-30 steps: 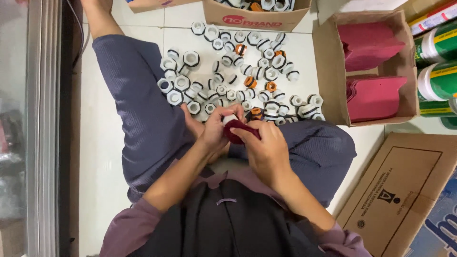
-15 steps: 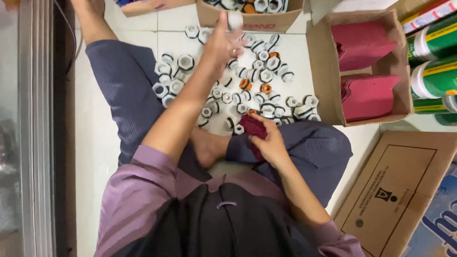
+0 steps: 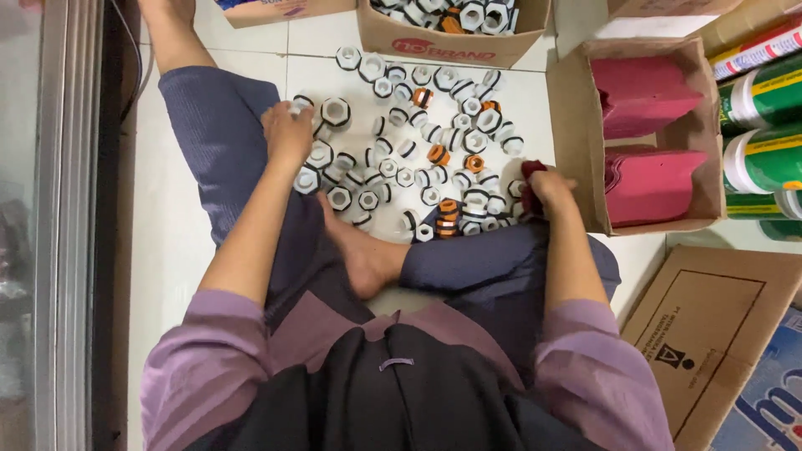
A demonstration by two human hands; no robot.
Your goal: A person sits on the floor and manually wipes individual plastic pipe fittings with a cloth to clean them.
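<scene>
on the white tiled floor, between the person's spread legs, lies a loose scatter of small white hexagonal plastic fittings, a few of them orange. the left hand sits at the ten o'clock edge of that scatter, palm down with fingers curled onto the fittings beside the blue-grey trouser leg; whether it has closed on one cannot be told, since the fingers hide what is under them. one larger white hexagonal nut lies just beside it toward two o'clock. the right hand is at the three o'clock edge of the scatter, fingers folded around a small dark red pouch, which shows at the hand's left side and touches the nearest fittings. just beyond that hand, toward three o'clock, stands an open brown cardboard box holding two stacks of flat pinkish-red pouches. at twelve o'clock a second open cardboard box is filled with more white and orange fittings. a bare foot rests at six o'clock of the scatter, tucked against the other leg. green cylindrical cans lie at the far right, and a flattened brown carton sits at four o'clock.
</scene>
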